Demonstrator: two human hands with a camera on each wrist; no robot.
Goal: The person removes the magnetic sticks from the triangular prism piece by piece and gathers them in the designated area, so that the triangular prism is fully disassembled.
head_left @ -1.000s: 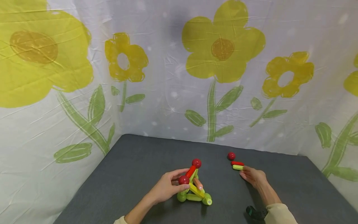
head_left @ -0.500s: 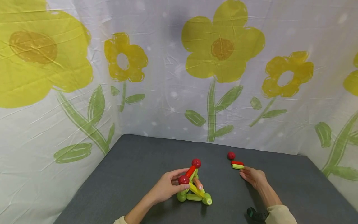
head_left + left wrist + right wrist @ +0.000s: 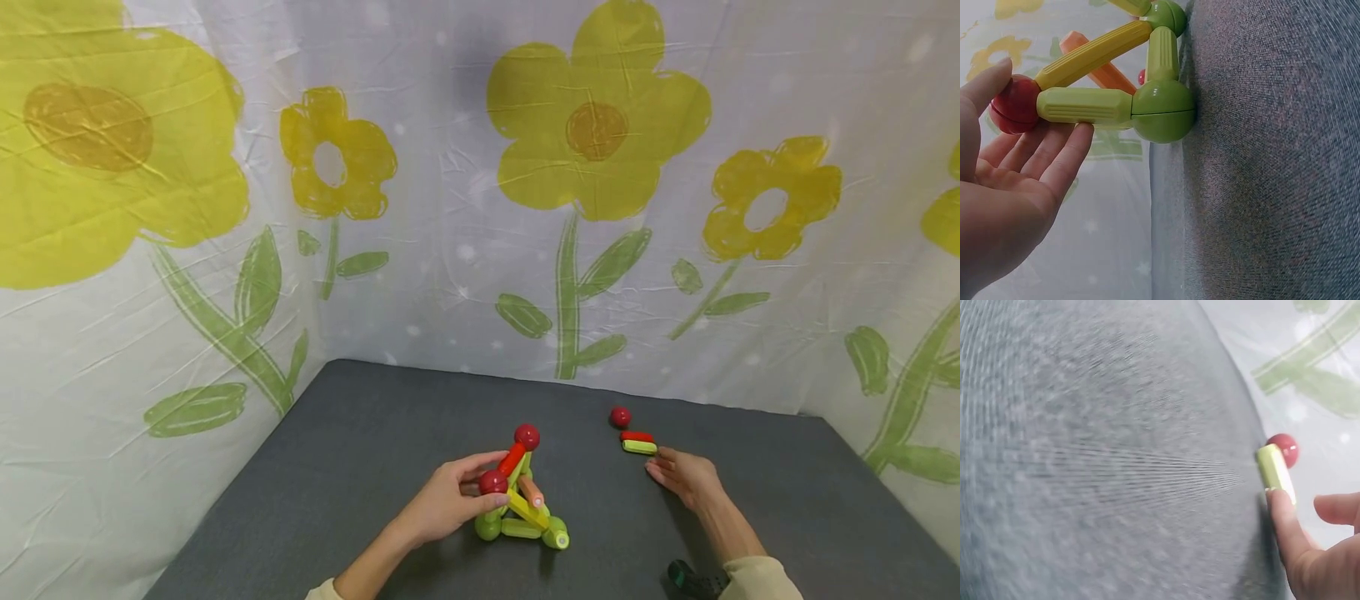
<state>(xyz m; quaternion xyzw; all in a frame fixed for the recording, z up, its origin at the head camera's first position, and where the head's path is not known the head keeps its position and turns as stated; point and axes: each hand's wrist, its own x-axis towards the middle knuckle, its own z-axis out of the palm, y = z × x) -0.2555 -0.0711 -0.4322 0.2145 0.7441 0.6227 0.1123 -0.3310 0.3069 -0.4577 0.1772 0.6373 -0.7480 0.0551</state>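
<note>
We've got dark grey tabletop [image 3: 360, 450] below left hand [image 3: 453, 497] and right hand [image 3: 687, 477], pale cloth backdrop [image 3: 427, 283] beyond both. On it we see yellow flowers [image 3: 540, 100] with green stems [image 3: 567, 308], biggest left of left hand.

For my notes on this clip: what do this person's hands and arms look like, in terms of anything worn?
The left hand and right hand wear no visible gloves or rings. The left sleeve and right sleeve are pale cream. A black device with a green patch shows beside the right sleeve; its attachment is unclear.
</note>
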